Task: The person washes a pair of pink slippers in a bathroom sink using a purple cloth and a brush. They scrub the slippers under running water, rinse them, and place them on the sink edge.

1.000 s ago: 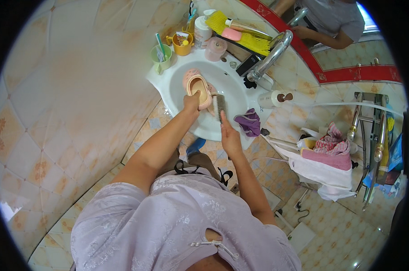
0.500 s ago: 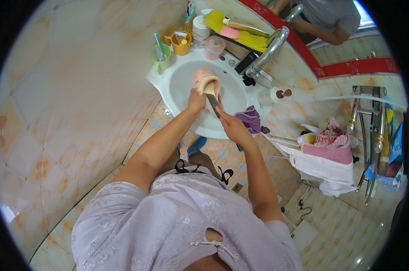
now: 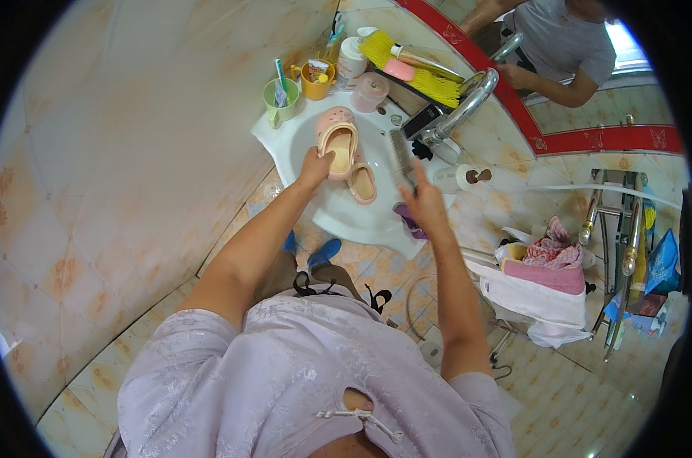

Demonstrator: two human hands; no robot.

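A pale pink clog [image 3: 335, 118] with holes in its toe is gripped at the heel by my left hand [image 3: 314, 169], over the white sink [image 3: 298, 126]. Its beige insole faces up. Another pink clog [image 3: 362, 185] lies in the basin just to the right of it, partly hidden behind the first. My right hand [image 3: 425, 203] is closed around the handle of a scrub brush [image 3: 398, 153], held over the right side of the basin, apart from both clogs. The brush looks slightly blurred.
A purple cloth [image 3: 410, 220] hangs on the sink's right edge, below the faucet [image 3: 472, 99]. Along the back stand a green cup [image 3: 280, 103], a yellow cup [image 3: 315, 85], a pink jar [image 3: 370, 91] and a pump bottle [image 3: 351, 61]. Towels [image 3: 544, 282] hang at right.
The brush has come out of the clog and moved right with my right hand. My left hand has turned the clog so its opening faces up, and the second clog now shows.
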